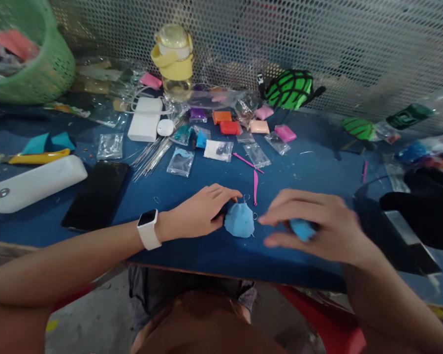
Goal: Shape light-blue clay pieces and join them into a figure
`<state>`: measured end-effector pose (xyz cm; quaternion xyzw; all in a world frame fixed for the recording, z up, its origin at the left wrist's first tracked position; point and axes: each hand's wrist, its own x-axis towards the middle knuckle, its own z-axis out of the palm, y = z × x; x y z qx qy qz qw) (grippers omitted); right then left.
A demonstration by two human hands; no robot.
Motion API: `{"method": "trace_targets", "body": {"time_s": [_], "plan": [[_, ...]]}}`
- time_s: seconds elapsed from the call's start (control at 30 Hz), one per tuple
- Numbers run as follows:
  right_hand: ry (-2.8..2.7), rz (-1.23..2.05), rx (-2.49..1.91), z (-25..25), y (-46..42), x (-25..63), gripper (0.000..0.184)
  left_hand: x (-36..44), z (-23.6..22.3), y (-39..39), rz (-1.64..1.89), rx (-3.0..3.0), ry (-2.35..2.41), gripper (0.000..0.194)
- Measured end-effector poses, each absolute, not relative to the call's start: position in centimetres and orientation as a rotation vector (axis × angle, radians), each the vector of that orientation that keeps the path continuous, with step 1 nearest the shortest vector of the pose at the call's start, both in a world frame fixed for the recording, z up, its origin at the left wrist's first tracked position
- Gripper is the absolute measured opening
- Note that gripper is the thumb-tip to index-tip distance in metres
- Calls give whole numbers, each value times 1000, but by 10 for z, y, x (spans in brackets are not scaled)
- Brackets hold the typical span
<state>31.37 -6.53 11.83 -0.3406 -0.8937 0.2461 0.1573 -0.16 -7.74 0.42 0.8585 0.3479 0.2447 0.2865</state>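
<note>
My left hand (201, 212), with a white watch on its wrist, rests on the blue table (192, 255) with fingers curved against a light blue clay lump (239, 220) that lies there with small metal rings beside it. Just to the right, my right hand (317, 226) is blurred by motion, its fingers closed around a smaller piece of light blue clay (302, 229). A pink modelling tool (255, 186) lies just beyond the lump.
A black phone (96, 194) and a white case (37, 184) lie at left. Small bags of coloured clay (229, 127), metal pins (151, 155), a yellow bottle (173, 59) and a green basket (33, 54) stand further back before a mesh wall.
</note>
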Motion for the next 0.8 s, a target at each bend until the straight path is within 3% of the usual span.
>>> {"method": "trace_targets", "body": {"time_s": [0.13, 0.2, 0.27, 0.47, 0.8], "plan": [[-2712, 839, -768, 78, -37, 294, 52, 0, 4, -78, 611, 2309, 889, 55], [-2804, 796, -860, 62, -35, 288, 77, 0, 6, -79, 590, 2288, 906, 56], [-2867, 676, -899, 53, -39, 287, 88, -1, 8, -80, 580, 2262, 932, 57], [-2771, 383, -839, 41, -40, 296, 60, -4, 11, -79, 758, 2234, 1038, 50], [-2762, 434, -884, 41, -25, 296, 64, -9, 16, -77, 703, 2298, 1193, 51]]}}
